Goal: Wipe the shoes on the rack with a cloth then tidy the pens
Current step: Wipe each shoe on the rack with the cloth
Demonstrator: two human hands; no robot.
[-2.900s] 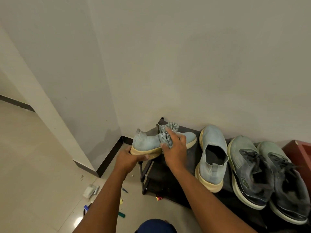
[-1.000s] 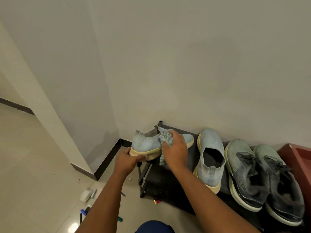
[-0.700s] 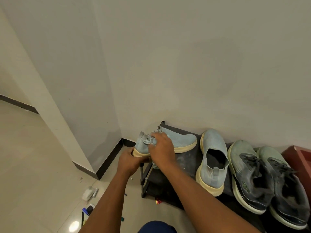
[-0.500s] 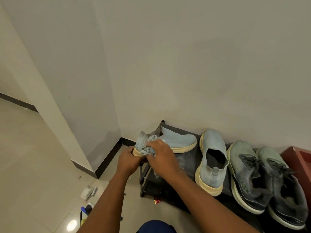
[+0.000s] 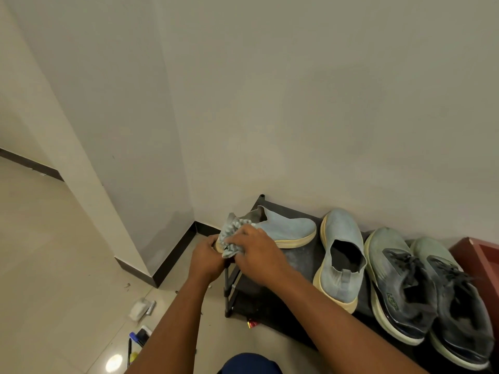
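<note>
Cloth (image 5: 229, 240) is soft, bunched in right hand (image 5: 258, 253); light, bendy shoe (image 5: 280, 229) is best held at heel, where left hand (image 5: 206, 259) clasps it.

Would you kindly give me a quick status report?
Left hand grips the blue shoe at its heel. Right hand holds the cloth against the heel. Pens lie on the floor.

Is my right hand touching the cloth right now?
Touching. In the head view the right hand has its fingers pressed over the bunched cloth at the heel of the light blue shoe.
</note>
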